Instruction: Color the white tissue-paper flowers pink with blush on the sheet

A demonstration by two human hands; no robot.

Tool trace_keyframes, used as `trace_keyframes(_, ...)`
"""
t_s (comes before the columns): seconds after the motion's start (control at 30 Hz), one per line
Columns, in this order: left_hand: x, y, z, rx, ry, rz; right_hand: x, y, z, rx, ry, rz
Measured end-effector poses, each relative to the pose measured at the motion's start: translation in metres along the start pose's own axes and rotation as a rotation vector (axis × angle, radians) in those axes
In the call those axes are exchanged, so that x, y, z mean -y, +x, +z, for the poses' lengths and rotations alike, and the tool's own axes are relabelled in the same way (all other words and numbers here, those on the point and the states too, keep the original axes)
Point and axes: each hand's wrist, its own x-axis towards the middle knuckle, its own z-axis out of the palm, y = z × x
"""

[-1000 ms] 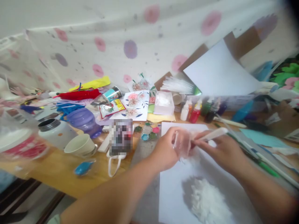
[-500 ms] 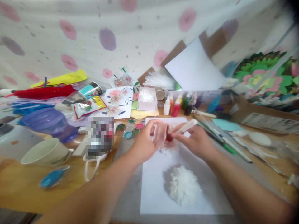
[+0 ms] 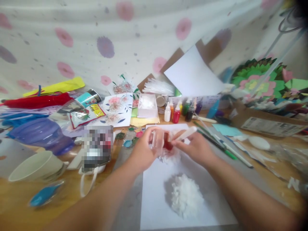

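My left hand [image 3: 141, 152] is closed round a small clear plastic cup [image 3: 157, 143] with red liquid at its far side. My right hand [image 3: 196, 147] pinches a white dropper [image 3: 186, 133] whose red tip meets the cup. Both hands hover over a white sheet of paper [image 3: 156, 205]. Right under the hands a small tuft of white shreds [image 3: 168, 157] lies on the sheet. Nearer me on the same sheet sits a larger pile of white shreds [image 3: 186, 195].
A row of small dye bottles [image 3: 176, 114] stands behind the sheet, beside a clear box of white shreds [image 3: 147, 105]. A paint palette [image 3: 130, 136], a cream cup [image 3: 33, 166] and a purple jug [image 3: 43, 134] lie left. Pens [image 3: 216, 144] lie right, with paper flowers [image 3: 262, 83] beyond.
The view has swung right and down, so the table items sit further left. My hands stay together on the cup and dropper; the red in the cup shows more plainly.
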Motion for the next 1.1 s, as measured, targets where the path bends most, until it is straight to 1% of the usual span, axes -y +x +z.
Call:
trace_keyframes(0.07,-0.002,0.0,0.0,0.001,0.004,-0.006,0.001,0.0,-0.001,-0.089,0.01,0.004)
trace_keyframes(0.1,-0.003,0.0,-0.001,0.001,0.006,-0.008,0.001,0.0,-0.001,-0.099,-0.002,0.01)
trace_keyframes(0.2,-0.006,0.0,-0.001,0.026,-0.036,-0.033,0.002,0.001,-0.001,0.036,-0.028,0.029)
trace_keyframes(0.23,-0.007,0.0,-0.001,0.037,-0.056,-0.037,0.002,0.001,-0.001,0.049,-0.017,0.025)
trace_keyframes(0.33,-0.007,-0.001,-0.001,0.041,-0.067,0.002,0.003,0.0,0.0,-0.074,-0.023,0.013)
trace_keyframes(0.37,-0.007,-0.001,-0.001,0.034,-0.051,0.019,0.004,0.0,0.0,-0.083,-0.05,0.019)
trace_keyframes(0.47,-0.003,-0.001,0.0,0.019,0.008,0.023,0.004,0.0,0.0,-0.019,-0.092,0.027)
trace_keyframes(0.57,0.002,0.0,0.0,0.01,0.051,0.049,0.002,0.0,0.0,-0.093,-0.086,-0.003)
trace_keyframes(0.6,0.004,0.0,-0.001,-0.005,0.068,0.061,0.001,0.001,0.0,-0.086,-0.107,0.001)
trace_keyframes(0.7,0.007,0.002,-0.003,-0.075,0.131,0.07,0.0,0.002,0.0,0.007,-0.18,0.076)
trace_keyframes(0.77,0.009,0.004,-0.004,-0.125,0.16,0.073,0.0,0.002,0.002,0.01,-0.152,0.11)
trace_keyframes(0.83,0.009,0.006,-0.005,-0.154,0.157,0.075,0.0,0.002,0.004,0.055,-0.113,0.094)
trace_keyframes(0.9,0.009,0.007,-0.006,-0.162,0.126,0.054,-0.001,0.003,0.006,0.098,-0.157,0.062)
trace_keyframes(0.97,0.007,0.008,-0.006,-0.151,0.071,0.013,-0.003,0.003,0.006,0.022,-0.24,0.06)
trace_keyframes(1.0,0.006,0.008,-0.005,-0.141,0.038,-0.008,-0.003,0.003,0.006,-0.027,-0.255,0.069)
trace_keyframes(1.03,0.005,0.008,-0.005,-0.134,0.007,-0.026,-0.004,0.003,0.005,-0.044,-0.243,0.074)
trace_keyframes(1.1,0.003,0.008,-0.005,-0.131,-0.039,-0.052,-0.004,0.003,0.003,0.058,-0.204,0.056)
